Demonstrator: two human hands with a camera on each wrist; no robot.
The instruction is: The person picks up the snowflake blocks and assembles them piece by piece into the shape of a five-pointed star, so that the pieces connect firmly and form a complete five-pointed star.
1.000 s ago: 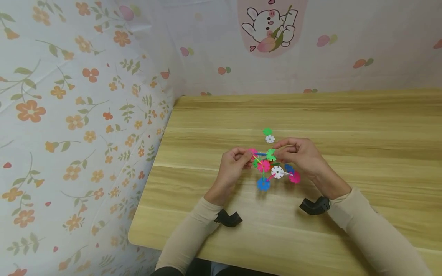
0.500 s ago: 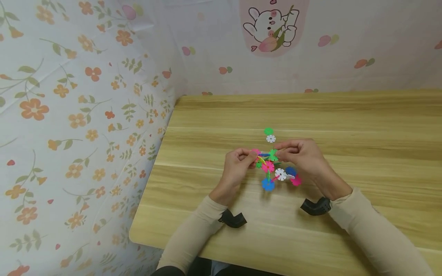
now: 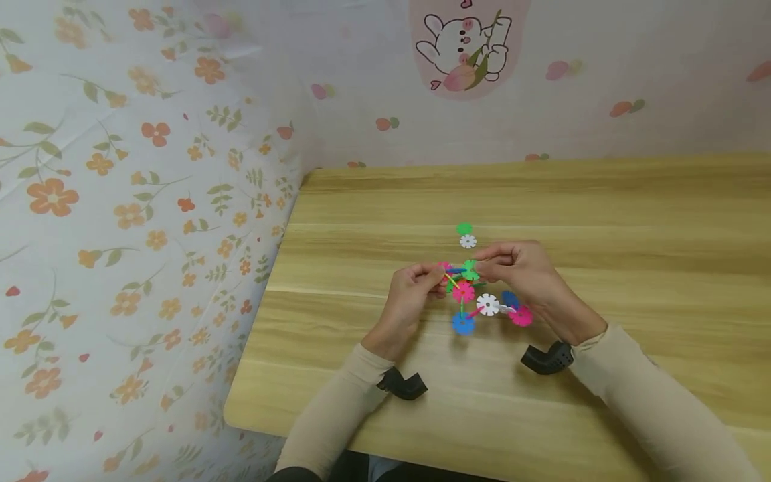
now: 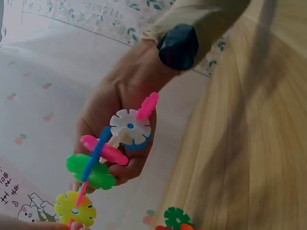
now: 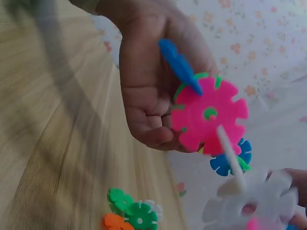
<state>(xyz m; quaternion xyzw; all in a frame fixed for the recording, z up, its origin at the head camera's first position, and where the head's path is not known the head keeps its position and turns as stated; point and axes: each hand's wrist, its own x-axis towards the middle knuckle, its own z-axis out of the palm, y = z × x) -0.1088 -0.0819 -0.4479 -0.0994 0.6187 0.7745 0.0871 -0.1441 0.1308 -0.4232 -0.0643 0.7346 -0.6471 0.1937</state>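
Observation:
Both hands hold a linked construction of colourful notched plastic discs above the table. In the head view my left hand [image 3: 409,301] pinches a pink disc [image 3: 446,268] at its upper left. Opposite it, the fingertips of my right hand [image 3: 524,271] pinch a green disc [image 3: 471,270], with a blue disc [image 3: 456,270] seen edge-on between the two. Lower down hang another pink disc [image 3: 463,292], a light blue disc [image 3: 463,324], a white disc [image 3: 488,304] and a pink end disc [image 3: 521,316]. The wrist views show yellow [image 4: 75,209] and white [image 5: 252,203] discs among the links.
A loose green disc [image 3: 464,228] and a white disc [image 3: 468,241] lie on the wooden table [image 3: 361,227] beyond the hands. The right wrist view also shows an orange disc [image 5: 116,222] on the table. Printed curtains [image 3: 150,234] border the left and back.
Both hands keep their grips on the linked discs. The pink end disc sits slightly farther right and lower than one second ago; otherwise only small shifts show.

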